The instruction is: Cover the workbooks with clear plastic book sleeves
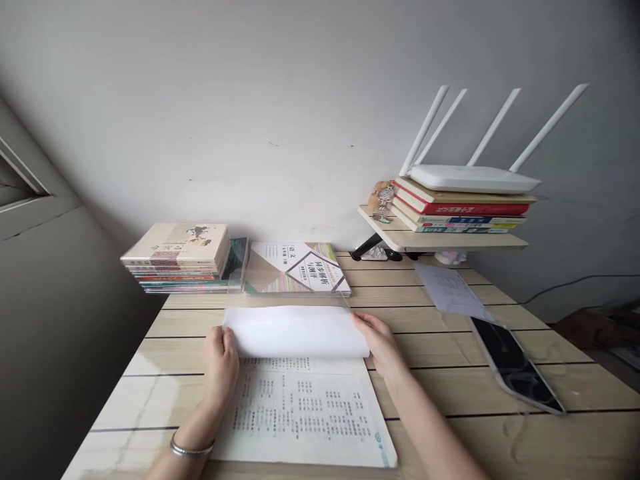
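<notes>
One printed booklet [305, 427], page side up on the slatted table [175, 347], its far part under a curved white sheet [297, 331] pinched at opposite edges by left hand [221, 350] and right hand [376, 340]; step, seemingly, sheet-positioning, next calling for level, even guidance.

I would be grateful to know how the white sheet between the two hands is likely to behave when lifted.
The white sheet is probably floppy, since it curves between the left hand and the right hand. It is likely light for its size, as it looks thin.
</notes>
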`<control>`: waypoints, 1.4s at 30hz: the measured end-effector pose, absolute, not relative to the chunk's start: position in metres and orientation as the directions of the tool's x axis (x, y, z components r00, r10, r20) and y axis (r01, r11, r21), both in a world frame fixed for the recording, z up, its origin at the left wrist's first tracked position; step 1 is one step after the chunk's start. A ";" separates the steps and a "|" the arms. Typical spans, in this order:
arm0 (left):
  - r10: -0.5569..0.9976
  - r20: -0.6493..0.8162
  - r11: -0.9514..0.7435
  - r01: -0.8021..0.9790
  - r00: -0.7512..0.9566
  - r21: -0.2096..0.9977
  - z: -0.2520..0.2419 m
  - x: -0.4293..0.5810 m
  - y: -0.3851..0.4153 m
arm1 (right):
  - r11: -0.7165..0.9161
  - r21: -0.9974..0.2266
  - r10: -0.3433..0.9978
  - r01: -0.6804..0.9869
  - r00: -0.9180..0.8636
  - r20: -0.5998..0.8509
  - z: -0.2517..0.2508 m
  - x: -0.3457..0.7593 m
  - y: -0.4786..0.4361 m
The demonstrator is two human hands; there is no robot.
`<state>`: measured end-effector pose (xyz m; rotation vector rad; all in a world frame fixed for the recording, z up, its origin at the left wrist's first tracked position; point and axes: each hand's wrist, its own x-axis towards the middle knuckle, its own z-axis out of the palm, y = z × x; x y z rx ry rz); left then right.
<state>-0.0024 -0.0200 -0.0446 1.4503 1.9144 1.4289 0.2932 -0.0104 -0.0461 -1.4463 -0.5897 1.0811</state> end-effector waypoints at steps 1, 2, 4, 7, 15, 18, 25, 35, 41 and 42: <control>0.862 0.283 -0.038 0.503 -0.421 0.863 -0.044 -0.002 -0.020 | -0.202 -0.953 0.876 -0.225 0.393 -0.279 -0.044 0.293 -0.012; 0.861 0.282 -0.046 0.488 -0.423 0.871 -0.043 -0.002 -0.021 | -0.198 -0.956 0.894 -0.217 0.359 -0.267 -0.042 0.293 -0.014; 0.866 0.270 -0.055 0.456 -0.422 0.888 -0.042 -0.001 -0.022 | -0.159 -0.967 0.910 -0.200 0.351 -0.222 -0.039 0.292 -0.016; 0.881 0.228 -0.043 0.409 -0.415 0.911 -0.041 0.000 -0.023 | -0.070 -0.982 0.905 -0.173 0.402 -0.135 -0.039 0.289 -0.016; 0.883 0.178 0.023 0.421 -0.433 0.907 -0.037 0.002 -0.023 | 0.014 -0.997 0.869 0.074 0.493 0.049 -0.060 0.287 -0.006; 0.878 0.190 0.026 0.440 -0.439 0.898 -0.037 0.002 -0.022 | 0.011 -0.995 0.866 0.097 0.496 0.058 -0.063 0.288 -0.006; 0.871 0.215 0.024 0.475 -0.443 0.880 -0.042 0.002 -0.019 | -0.037 -0.996 0.931 -0.081 0.360 -0.064 -0.053 0.288 -0.011; 0.874 0.234 -0.026 0.441 -0.426 0.897 -0.043 0.001 -0.019 | 0.050 -0.994 0.875 0.096 0.475 0.090 -0.066 0.289 -0.004; 0.881 0.224 -0.064 0.364 -0.416 0.929 -0.040 0.002 -0.020 | 0.118 -0.993 0.894 0.003 0.435 0.108 -0.055 0.290 -0.010; 0.879 0.223 -0.062 0.363 -0.421 0.930 -0.039 0.002 -0.020 | 0.116 -0.993 0.902 -0.033 0.423 0.091 -0.052 0.291 -0.010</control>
